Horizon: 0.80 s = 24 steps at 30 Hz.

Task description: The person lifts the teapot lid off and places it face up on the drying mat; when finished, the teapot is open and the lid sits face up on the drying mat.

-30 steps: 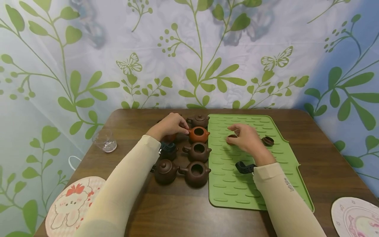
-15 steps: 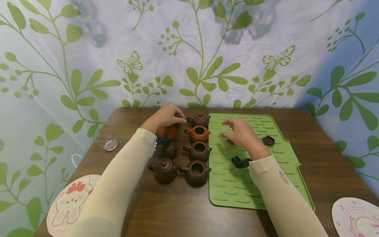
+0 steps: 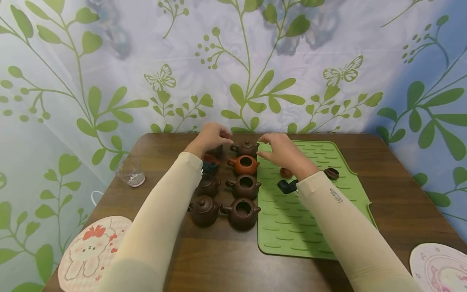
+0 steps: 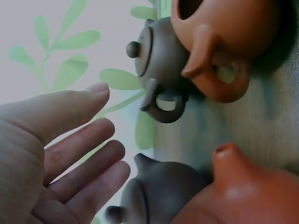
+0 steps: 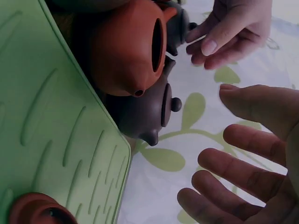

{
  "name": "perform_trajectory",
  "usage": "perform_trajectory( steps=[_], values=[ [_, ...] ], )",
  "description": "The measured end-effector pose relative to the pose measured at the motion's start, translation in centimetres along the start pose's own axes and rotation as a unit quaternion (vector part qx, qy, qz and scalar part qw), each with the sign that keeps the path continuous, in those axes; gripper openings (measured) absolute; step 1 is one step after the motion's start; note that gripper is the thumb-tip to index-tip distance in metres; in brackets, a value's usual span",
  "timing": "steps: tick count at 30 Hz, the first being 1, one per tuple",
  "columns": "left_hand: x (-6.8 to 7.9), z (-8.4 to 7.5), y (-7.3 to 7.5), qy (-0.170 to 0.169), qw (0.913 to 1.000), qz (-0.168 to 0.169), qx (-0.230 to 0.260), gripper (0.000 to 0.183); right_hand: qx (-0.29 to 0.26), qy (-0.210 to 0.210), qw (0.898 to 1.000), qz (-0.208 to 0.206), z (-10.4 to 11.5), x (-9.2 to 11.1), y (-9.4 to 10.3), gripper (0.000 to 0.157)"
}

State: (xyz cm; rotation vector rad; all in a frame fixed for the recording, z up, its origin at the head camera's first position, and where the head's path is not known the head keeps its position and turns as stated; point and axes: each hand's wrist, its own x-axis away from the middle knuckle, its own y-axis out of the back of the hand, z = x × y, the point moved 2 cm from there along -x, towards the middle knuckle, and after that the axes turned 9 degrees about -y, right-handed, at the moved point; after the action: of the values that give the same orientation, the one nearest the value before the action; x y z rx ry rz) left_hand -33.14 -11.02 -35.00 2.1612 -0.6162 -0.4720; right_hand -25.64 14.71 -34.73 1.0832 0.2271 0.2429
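At the far end of the right-hand teapot column, a small dark brown teapot has its lid on. My left hand hovers by its handle, fingers loosely spread in the left wrist view and holding nothing. On the spout side, my right hand is also free, thumb and fingers apart. Just nearer stands an orange-red teapot without its lid. Two lidless brown teapots, a middle one and a front one, complete that column. An orange-red lid and a dark lid lie on the green mat.
Left of that column stands another column of teapots, including a lidded brown one; my left arm partly covers it. A clear glass is at the table's left. Round placemats, a rabbit one and a pink one, lie at the front corners.
My left hand has left the orange-red teapot's handle and moved back toward the lidded teapot. My right hand has moved from over the orange-red lid to the back left.
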Motion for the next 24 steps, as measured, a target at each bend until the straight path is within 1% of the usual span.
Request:
perform_trajectory(
  steps=[3,6,9,13,16,19,24],
  values=[
    [-0.5,0.0,-0.6,0.01,0.9999,-0.003,0.007,0.033,0.014,0.006,1.0,0.017,0.2,-1.1,-0.1,0.046],
    [-0.9,-0.1,-1.2,0.016,0.9998,0.004,0.005,0.035,0.022,0.003,0.999,0.04,0.4,-2.1,-0.4,0.048],
    [-1.3,0.0,-1.8,0.016,0.9998,0.01,-0.002,0.033,0.031,-0.004,0.998,0.059,0.6,-3.2,-0.7,0.048],
    [-1.6,0.4,-2.4,0.018,0.9998,0.001,-0.002,0.028,0.045,-0.019,0.996,0.078,0.5,-4.7,-1.4,0.045],
    [-1.8,0.6,-2.8,0.023,0.9997,-0.003,-0.002,0.025,0.049,-0.031,0.995,0.086,0.2,-5.7,-1.8,0.043],
    [-1.9,0.7,-3.0,0.032,0.9995,0.002,-0.007,0.023,0.049,-0.039,0.994,0.089,-0.1,-6.4,-2.1,0.043],
    [-1.9,0.8,-3.3,0.043,0.9987,0.015,-0.023,0.019,0.048,-0.04,0.994,0.085,-0.4,-7.3,-2.7,0.043]
  ],
)
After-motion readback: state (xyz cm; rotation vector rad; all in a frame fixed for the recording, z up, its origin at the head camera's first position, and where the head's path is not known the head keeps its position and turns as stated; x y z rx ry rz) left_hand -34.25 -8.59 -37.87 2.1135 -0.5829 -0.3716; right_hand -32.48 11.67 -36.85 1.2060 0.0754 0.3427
